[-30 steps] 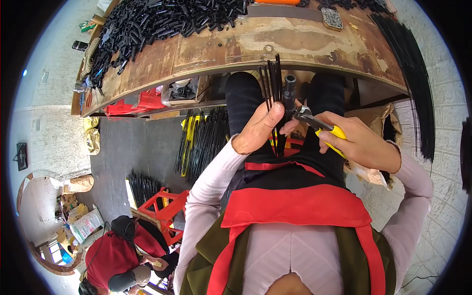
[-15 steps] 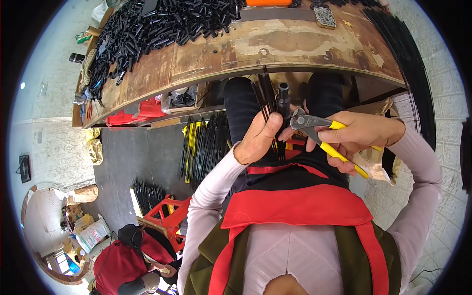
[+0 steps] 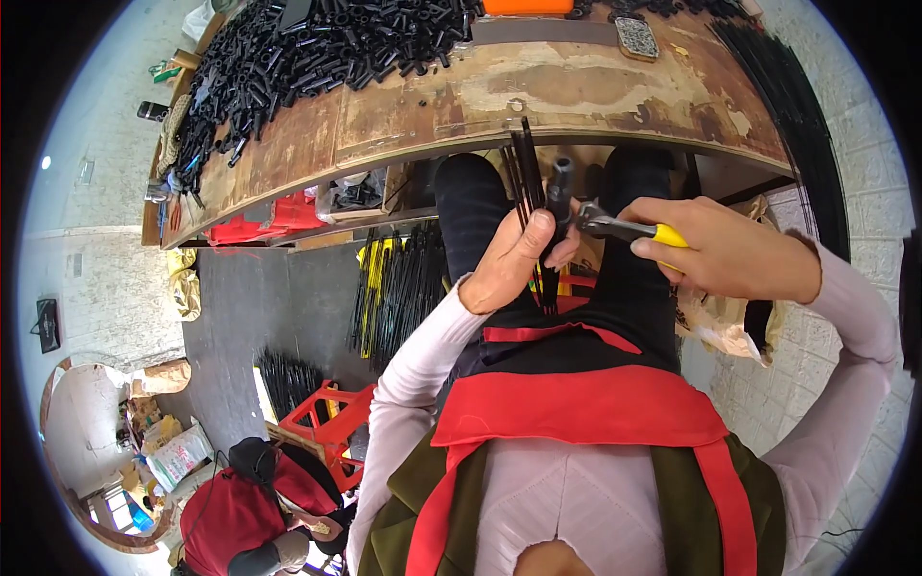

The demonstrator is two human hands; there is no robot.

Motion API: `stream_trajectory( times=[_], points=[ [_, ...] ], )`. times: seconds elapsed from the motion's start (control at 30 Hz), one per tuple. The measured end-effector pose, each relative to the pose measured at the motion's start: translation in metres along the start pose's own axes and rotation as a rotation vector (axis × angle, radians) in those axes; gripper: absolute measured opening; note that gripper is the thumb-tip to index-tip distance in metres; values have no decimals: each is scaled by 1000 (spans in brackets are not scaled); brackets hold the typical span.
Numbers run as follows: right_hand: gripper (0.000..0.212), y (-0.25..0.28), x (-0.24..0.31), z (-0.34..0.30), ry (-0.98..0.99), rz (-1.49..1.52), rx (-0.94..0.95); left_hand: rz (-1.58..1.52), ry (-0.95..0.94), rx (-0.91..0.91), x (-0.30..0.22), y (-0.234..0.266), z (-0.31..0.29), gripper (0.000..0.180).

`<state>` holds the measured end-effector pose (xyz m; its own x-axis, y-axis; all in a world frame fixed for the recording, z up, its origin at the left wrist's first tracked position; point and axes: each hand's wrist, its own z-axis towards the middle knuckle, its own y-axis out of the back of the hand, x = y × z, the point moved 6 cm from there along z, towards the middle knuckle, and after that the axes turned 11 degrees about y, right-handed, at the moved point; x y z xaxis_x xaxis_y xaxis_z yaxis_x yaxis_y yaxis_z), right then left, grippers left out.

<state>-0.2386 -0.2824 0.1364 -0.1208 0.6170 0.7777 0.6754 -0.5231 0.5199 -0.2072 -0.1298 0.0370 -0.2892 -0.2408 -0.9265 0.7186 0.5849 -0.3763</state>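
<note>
My left hand [image 3: 514, 252] is closed round what looks like a black umbrella frame [image 3: 560, 192], its thick hollow tube pointing up and its thin dark ribs [image 3: 524, 168] fanned beside the thumb. Yellow-handled end-cutting pincers [image 3: 663, 238] are gripped in my right hand [image 3: 740, 254]. The pincers' metal head sits just right of the tube, near my left fingertips; whether it touches anything I cannot tell. Much of the lower handles is hidden behind my right hand. Both hands are above my lap, in front of the table edge.
A worn wooden table [image 3: 576, 86] spans the far side, with a heap of black tubular parts [image 3: 336, 43] and a small tray [image 3: 636, 38]. Bundled black rods [image 3: 399, 298] stand at left on the floor. A red stool [image 3: 331, 422] and another person [image 3: 245, 518] are lower left.
My right hand has turned and shifted right and up, and the pincers' handles have come closer together. The frame in my left hand has tilted slightly to the right.
</note>
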Motion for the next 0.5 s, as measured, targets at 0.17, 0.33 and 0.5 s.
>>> stream_trajectory(
  times=[0.17, 0.33, 0.5],
  points=[
    [29, 1, -24, 23, 134, -115, -187, -43, -30, -234, 2, 16, 7, 49],
    [47, 67, -114, 60, -2, -738, -573, -88, -167, -886, -47, 121, -31, 57],
    [46, 52, -75, 66, 637, -1268, -730, -216, -565, -937, -144, 125, -96, 50]
  ],
)
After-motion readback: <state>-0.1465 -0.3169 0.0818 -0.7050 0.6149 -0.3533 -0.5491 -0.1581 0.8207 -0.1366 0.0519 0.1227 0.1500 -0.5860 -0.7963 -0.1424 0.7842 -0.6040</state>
